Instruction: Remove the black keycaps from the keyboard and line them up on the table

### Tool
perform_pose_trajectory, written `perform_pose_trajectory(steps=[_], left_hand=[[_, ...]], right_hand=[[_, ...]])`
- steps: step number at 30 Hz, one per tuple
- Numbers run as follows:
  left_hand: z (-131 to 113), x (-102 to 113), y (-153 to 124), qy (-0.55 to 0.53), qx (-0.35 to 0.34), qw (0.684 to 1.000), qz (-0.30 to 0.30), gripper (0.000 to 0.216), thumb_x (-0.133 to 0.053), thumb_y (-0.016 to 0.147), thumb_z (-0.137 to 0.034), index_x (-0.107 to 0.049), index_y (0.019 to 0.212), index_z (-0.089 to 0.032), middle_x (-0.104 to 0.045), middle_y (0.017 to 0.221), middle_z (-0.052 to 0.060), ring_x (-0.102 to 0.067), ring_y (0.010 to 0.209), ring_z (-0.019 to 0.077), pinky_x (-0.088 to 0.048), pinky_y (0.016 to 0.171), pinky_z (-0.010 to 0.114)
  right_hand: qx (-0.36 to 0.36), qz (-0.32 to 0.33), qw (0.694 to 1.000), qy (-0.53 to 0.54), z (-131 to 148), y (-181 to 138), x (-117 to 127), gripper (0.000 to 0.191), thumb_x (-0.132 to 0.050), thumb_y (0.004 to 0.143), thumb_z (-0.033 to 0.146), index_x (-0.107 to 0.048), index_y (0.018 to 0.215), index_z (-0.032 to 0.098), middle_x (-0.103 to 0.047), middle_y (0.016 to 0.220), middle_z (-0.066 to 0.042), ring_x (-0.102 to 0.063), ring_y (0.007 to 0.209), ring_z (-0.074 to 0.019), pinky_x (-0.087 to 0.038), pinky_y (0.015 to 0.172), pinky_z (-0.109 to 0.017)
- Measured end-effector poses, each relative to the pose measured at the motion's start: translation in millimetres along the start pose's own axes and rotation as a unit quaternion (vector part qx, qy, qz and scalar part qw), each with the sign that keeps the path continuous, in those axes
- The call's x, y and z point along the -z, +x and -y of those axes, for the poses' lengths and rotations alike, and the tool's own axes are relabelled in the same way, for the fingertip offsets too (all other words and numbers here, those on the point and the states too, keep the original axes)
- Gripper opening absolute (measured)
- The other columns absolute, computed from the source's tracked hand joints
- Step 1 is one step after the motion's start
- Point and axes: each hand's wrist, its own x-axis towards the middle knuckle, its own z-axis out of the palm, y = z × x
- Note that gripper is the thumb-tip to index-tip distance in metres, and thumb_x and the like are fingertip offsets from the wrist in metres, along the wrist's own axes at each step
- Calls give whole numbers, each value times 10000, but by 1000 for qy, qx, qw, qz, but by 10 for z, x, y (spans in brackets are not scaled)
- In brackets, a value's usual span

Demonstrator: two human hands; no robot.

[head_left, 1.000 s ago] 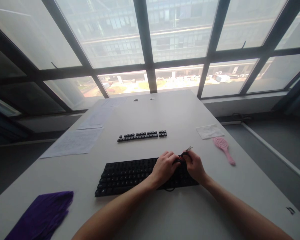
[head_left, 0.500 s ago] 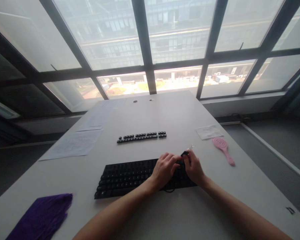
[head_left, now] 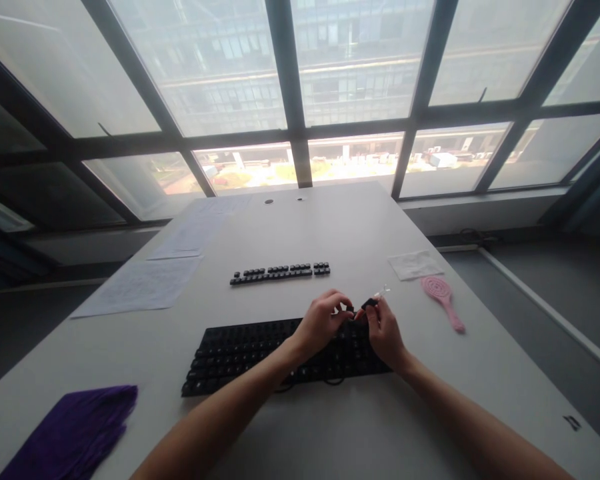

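The black keyboard [head_left: 250, 347] lies across the front of the white table, with both my hands over its right half. Between the fingertips of my left hand [head_left: 325, 319] is a small black keycap [head_left: 350, 309], pinched just above the keyboard. Close beside it, my right hand [head_left: 384, 333] is closed on a keycap puller, whose thin pale wire ends [head_left: 384, 290] stick out past the fingers. A black piece [head_left: 369, 303] shows at those fingertips; I cannot tell if it belongs to the puller. Beyond the keyboard, removed keycaps [head_left: 280, 274] lie in two rows.
A pink hairbrush [head_left: 444, 300] and a white tissue [head_left: 416, 265] lie on the right. Paper sheets [head_left: 140, 283] line the left edge. A purple cloth [head_left: 70, 430] sits front left, a small black item [head_left: 572, 423] front right. Windows stand behind the table [head_left: 330, 227].
My left hand has drawn slightly left, away from my right hand, and a keycap now shows in its fingers. My right hand keeps its grip in nearly the same place.
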Motion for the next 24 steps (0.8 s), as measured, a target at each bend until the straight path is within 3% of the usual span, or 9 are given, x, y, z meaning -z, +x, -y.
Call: perform_pose_trajectory(steps=[4, 6, 9, 14, 24], left_hand=[[333, 133, 421, 70, 19, 997, -13, 74, -703, 828, -146, -654, 883, -156, -659, 812, 16, -611, 706, 124, -495, 706, 239], [536, 144, 616, 160, 26, 987, 13, 88, -702, 823, -160, -673, 906, -154, -679, 801, 25, -618, 721, 140, -495, 732, 259], [758, 93, 813, 207, 26, 978, 25, 75, -712, 800, -176, -703, 874, -171, -711, 824, 51, -627, 822, 200, -486, 818, 331], [907, -33, 949, 243, 17, 969, 36, 35, -707, 790, -216, -728, 817, -204, -735, 878, 72, -589, 976, 277, -429, 931, 436], [1149, -57, 1059, 240, 34, 969, 40, 167, -720, 792, -272, -740, 952, -224, -756, 921, 39, -604, 942, 251, -430, 917, 397]], right_hand=[[2, 7, 1000, 18, -21, 6, -15, 135, -414, 1003, 300, -483, 912, 227, -684, 743, -15, -638, 669, -187, -489, 691, -297], [5, 8, 1000, 23, -35, 5, -21, 130, -418, 1000, 298, -485, 915, 227, -685, 744, -14, -640, 671, -186, -490, 693, -297], [4, 11, 1000, 21, -51, 1, -22, 125, -426, 995, 298, -496, 921, 226, -690, 753, -15, -643, 678, -188, -489, 698, -300], [0, 22, 1000, 22, -49, -8, -14, 136, -424, 998, 302, -502, 916, 227, -681, 747, -14, -634, 687, -189, -481, 704, -300], [-7, 27, 999, 35, -39, 0, -16, 146, -437, 999, 306, -510, 899, 228, -679, 731, -11, -626, 666, -182, -477, 671, -280]])
